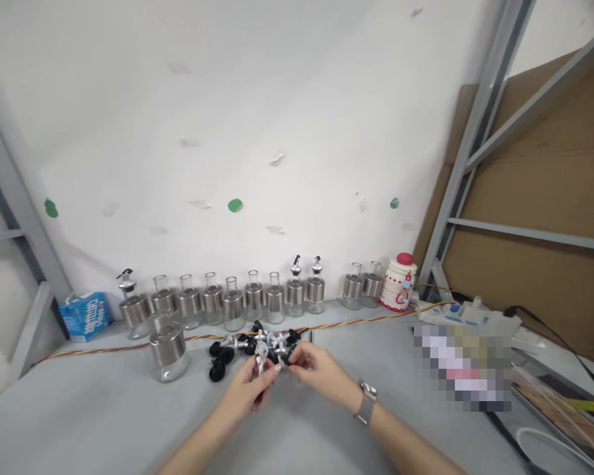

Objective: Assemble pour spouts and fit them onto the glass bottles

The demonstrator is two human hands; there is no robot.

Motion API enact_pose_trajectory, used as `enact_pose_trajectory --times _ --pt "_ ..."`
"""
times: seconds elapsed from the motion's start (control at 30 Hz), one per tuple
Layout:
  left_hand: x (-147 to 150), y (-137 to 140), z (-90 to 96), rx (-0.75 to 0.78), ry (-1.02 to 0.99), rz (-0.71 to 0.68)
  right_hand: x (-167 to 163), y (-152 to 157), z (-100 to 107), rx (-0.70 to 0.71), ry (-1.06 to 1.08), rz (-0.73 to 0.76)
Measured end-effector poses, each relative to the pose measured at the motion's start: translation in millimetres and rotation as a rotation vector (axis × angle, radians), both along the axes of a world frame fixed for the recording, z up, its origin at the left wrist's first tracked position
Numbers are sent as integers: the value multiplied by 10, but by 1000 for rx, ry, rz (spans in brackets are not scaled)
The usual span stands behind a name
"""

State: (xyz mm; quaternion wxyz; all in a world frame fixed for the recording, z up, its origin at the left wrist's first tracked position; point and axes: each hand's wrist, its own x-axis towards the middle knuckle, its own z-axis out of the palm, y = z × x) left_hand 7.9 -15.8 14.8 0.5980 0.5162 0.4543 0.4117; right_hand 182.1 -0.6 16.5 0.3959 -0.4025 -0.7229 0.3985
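My left hand (pixel 254 386) is closed on a silver pourer spout (pixel 259 363), its thumb reaching toward my other hand. Close beside it, my right hand (pixel 313 365), with a watch at the wrist, has its fingertips pinched together; what they hold is too small to make out. Just beyond both hands lies a pile of black-and-silver pourer spouts (pixel 250 342), with several black stoppers (pixel 217 369) at its left side. A glass bottle with a steel band (pixel 167 344) stands upright and without a spout, to the left of my hands.
Several banded glass bottles (pixel 232 306) line the wall, some fitted with spouts. A blue box (pixel 85 316) stands far left, a cream-and-red jar (pixel 397 284) at right. A twisted cable (pixel 344 324) crosses the table. A power strip (pixel 468 313) and a blurred-out item lie right.
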Motion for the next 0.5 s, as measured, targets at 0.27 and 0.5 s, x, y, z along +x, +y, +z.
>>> enact_pose_trajectory --times 0.27,0.5 --pt "-22 8 -31 5 13 -62 -107 -130 66 -18 37 92" --pt "1 14 -105 18 -47 -63 -123 -72 2 -264 211 286"
